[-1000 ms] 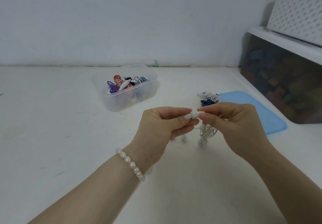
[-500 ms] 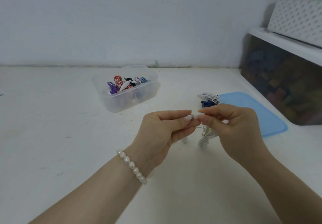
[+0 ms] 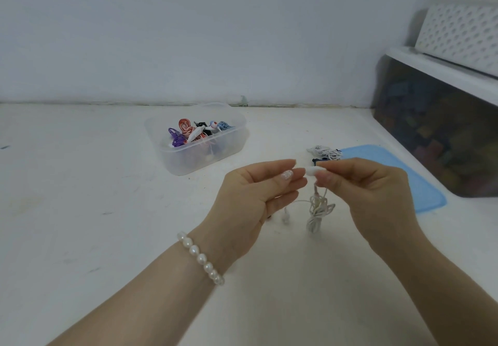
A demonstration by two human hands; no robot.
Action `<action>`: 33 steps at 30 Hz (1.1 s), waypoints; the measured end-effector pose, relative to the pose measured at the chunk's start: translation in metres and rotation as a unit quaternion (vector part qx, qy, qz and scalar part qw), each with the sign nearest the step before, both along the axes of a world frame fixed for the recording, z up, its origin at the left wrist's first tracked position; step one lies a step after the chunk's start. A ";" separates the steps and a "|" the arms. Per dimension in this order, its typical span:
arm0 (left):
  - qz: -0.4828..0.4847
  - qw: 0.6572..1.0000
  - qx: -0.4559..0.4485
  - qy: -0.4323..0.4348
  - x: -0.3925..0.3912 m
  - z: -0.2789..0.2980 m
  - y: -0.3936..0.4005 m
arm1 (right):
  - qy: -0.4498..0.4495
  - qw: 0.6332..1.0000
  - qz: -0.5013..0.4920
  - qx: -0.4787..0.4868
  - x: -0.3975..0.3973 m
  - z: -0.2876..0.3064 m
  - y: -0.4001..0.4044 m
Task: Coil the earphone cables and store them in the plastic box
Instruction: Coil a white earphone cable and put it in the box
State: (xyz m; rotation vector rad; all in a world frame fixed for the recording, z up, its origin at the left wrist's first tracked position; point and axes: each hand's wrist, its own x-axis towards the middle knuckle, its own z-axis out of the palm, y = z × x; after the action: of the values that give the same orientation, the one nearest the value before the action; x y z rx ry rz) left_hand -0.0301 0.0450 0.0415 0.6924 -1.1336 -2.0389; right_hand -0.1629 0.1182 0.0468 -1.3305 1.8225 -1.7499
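Tangles threaten if your right hand [image 3: 363, 192], pinching the white earphone [image 3: 312, 170], lets its bundle [image 3: 318, 211] swing while your left hand [image 3: 256, 197] stays open.

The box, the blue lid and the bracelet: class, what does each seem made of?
Box: clear, slightly frosted plastic; the cables show through its wall.
Blue lid: probably matte plastic; flat, rounded corners.
Bracelet: glossy pearl-like beads; real or imitation, cannot tell.
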 end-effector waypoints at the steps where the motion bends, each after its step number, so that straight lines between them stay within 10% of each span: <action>1: -0.004 1.000 -0.013 -0.001 0.000 0.000 0.001 | 0.000 1.000 -0.003 0.006 0.000 0.000 0.000; 8: 0.028 0.988 -0.130 -0.080 0.001 -0.003 -0.007 | -0.125 0.991 0.042 -0.029 -0.005 0.003 0.001; 16: -0.011 0.811 -0.502 -0.299 0.000 -0.017 0.002 | -0.341 0.922 0.171 -0.065 -0.007 0.013 0.004; 21: -0.044 0.843 -0.462 -0.274 0.000 -0.019 0.002 | -0.415 0.891 0.161 -0.089 -0.015 0.019 0.005; 26: -0.047 0.953 -0.260 -0.147 0.003 -0.009 -0.010 | -0.366 0.927 0.082 -0.012 -0.035 0.013 0.003; 33: -0.034 0.949 -0.243 -0.199 0.008 -0.008 -0.018 | -0.152 0.967 0.043 0.199 -0.026 -0.005 -0.001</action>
State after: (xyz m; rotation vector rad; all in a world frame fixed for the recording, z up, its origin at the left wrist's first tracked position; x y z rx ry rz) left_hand -0.0225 0.0266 0.0333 0.8326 -1.8332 -1.6043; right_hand -0.1890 0.1175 0.0421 -0.9117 1.7863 -1.3591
